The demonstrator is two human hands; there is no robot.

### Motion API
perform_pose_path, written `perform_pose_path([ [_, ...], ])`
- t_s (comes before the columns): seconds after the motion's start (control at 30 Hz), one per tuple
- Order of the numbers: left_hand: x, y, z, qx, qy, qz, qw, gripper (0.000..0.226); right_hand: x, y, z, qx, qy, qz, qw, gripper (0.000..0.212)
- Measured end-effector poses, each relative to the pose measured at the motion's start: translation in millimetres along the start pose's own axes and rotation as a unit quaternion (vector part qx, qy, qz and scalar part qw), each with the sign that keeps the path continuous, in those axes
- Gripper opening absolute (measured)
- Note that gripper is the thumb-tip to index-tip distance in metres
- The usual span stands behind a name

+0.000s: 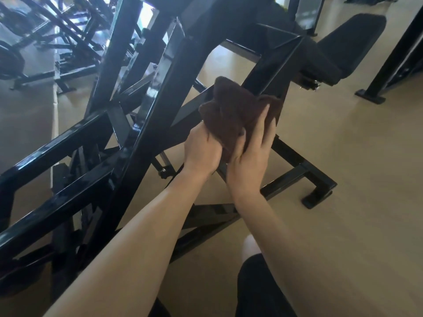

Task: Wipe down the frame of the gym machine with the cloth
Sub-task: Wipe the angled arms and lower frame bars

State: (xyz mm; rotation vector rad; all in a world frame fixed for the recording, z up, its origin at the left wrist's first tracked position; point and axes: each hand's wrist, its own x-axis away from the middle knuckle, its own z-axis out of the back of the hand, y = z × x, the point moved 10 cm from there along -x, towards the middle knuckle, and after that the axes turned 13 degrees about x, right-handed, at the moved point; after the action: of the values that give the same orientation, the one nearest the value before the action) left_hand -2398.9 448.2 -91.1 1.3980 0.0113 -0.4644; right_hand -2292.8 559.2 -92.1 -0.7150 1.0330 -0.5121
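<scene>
Frame (146, 124) runs lower left to upper center. At center, left hand (202, 148) grips the cloth (238, 110); right hand (253, 152) cups it. I'd flatten it into 1 pad, then stroke along each tube.

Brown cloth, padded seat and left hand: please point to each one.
brown cloth (231, 110), head view, middle of the bunched fabric.
padded seat (350, 37), head view, top of the cushion.
left hand (202, 149), head view, back of the hand.
</scene>
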Motion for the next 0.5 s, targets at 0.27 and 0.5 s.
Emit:
perform_pose_path([
  [0.27, 57, -11, 65, -0.127, 0.019, -0.05, 0.99, 0.018, 43, -7, -13, 0.041, 0.016, 0.012, 0.999, 0.057],
  [0.5, 114, -115, 130, -0.155, 0.042, 0.103, 0.982, 0.039, 109, -2, -48, 0.013, -0.002, 0.018, 1.0, 0.056],
])
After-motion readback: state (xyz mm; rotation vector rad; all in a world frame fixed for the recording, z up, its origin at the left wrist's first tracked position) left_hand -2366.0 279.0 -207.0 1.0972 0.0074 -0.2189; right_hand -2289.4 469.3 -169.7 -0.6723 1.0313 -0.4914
